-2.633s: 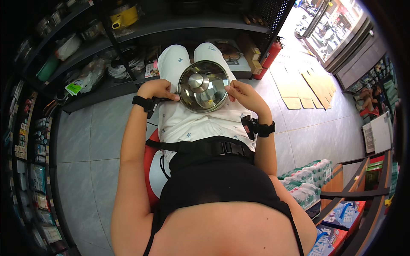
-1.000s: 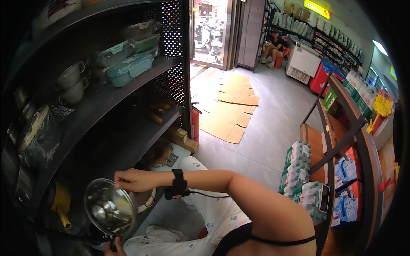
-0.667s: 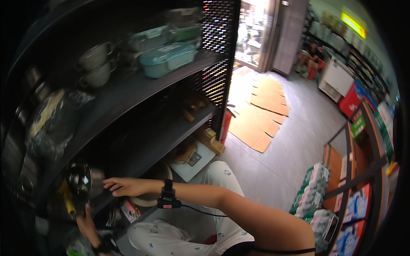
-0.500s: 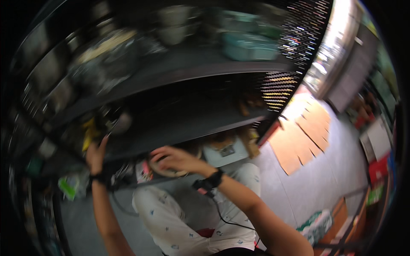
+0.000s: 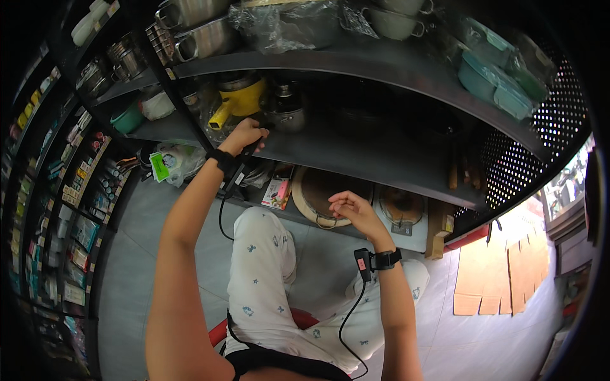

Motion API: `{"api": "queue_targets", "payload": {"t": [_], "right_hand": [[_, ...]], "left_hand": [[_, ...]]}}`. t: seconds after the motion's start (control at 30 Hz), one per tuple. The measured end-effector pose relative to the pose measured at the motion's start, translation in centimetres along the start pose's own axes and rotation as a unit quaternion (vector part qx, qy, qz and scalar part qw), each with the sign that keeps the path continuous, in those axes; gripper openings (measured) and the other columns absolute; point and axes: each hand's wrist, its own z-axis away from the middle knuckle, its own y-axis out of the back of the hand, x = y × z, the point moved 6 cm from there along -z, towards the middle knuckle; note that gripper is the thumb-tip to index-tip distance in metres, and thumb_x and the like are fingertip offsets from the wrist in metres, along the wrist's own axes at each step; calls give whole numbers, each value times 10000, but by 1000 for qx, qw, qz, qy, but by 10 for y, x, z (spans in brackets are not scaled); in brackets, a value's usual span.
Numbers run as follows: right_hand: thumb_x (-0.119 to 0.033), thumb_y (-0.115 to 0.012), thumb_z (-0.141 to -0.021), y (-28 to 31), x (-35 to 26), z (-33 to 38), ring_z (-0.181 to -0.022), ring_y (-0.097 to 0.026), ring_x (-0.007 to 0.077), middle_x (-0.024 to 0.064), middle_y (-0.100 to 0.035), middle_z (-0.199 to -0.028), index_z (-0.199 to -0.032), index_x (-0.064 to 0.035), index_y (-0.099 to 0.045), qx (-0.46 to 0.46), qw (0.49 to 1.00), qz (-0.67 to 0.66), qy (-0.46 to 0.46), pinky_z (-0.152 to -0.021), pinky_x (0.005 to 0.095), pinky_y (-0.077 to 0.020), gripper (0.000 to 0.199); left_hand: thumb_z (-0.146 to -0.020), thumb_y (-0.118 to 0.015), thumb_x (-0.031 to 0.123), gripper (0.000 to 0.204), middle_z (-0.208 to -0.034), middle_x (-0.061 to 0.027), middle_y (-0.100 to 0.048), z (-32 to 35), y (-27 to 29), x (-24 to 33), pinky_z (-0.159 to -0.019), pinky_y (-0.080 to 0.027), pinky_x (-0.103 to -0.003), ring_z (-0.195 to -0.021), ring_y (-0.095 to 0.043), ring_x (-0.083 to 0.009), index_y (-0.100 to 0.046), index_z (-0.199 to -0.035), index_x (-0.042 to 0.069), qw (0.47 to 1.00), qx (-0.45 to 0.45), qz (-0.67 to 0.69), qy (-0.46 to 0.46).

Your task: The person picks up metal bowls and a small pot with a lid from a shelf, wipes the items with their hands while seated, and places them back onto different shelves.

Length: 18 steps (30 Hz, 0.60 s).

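Observation:
My left hand (image 5: pixel 244 134) is raised to the middle shelf (image 5: pixel 356 152) and closed around the black handle of a steel pan (image 5: pixel 286 113) that rests on it. A yellow kettle (image 5: pixel 238 98) stands just left of the pan. My right hand (image 5: pixel 349 206) hovers lower down with loose fingers and holds nothing. It is in front of a round wooden board (image 5: pixel 321 193) on the bottom shelf. Both wrists wear black bands with cables.
Steel pots (image 5: pixel 203 35), bagged ware (image 5: pixel 286 22) and teal containers (image 5: pixel 492 76) fill the top shelf. A second board on a white base (image 5: pixel 400 213) lies at the right. I sit on a red stool (image 5: pixel 219 330). Flat cardboard (image 5: pixel 495 279) lies on the grey floor.
The steel pan went from my lap, held by both hands, up to the middle shelf. My right hand has let go and dropped lower; my left still grips the handle.

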Motion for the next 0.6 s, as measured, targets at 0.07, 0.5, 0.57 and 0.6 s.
{"api": "queue_targets", "payload": {"t": [0.07,0.5,0.57,0.6], "right_hand": [[-96,-534,-885,0,-13,10,-787,-565,80,42,-610,-896,-1039,-21,-576,15,1000,7,-17,-724,211,-463,177],[-109,-529,-870,86,26,111,-755,-573,105,41,-608,-866,-1007,-38,-594,229,970,-23,-78,-708,220,-476,168],[-121,-521,-878,111,49,139,-742,-574,109,38,-606,-880,-1005,-41,-597,293,949,-63,-95,-698,229,-478,168],[-132,-513,-886,121,58,146,-729,-576,114,35,-605,-894,-1002,-44,-599,336,930,-106,-101,-687,237,-480,169]], "left_hand": [[-855,-582,339,357,-688,-52,-571,21,-7,0,-403,-420,-235,-486,-520,-118,-536,-902,-11,997,-46,-35,54],[-815,-606,492,489,-621,-32,-520,-30,-8,-9,-386,-382,-224,-462,-494,-101,-552,-770,8,993,66,97,-22],[-789,-621,512,586,-784,-90,-572,8,-3,0,-561,-481,-260,-686,-592,-169,-561,-931,-53,991,121,-7,-54],[-828,-605,413,509,-906,-111,-546,8,16,-27,-681,-455,-265,-806,-565,-181,-506,-1010,-52,975,169,-16,-141]]}}
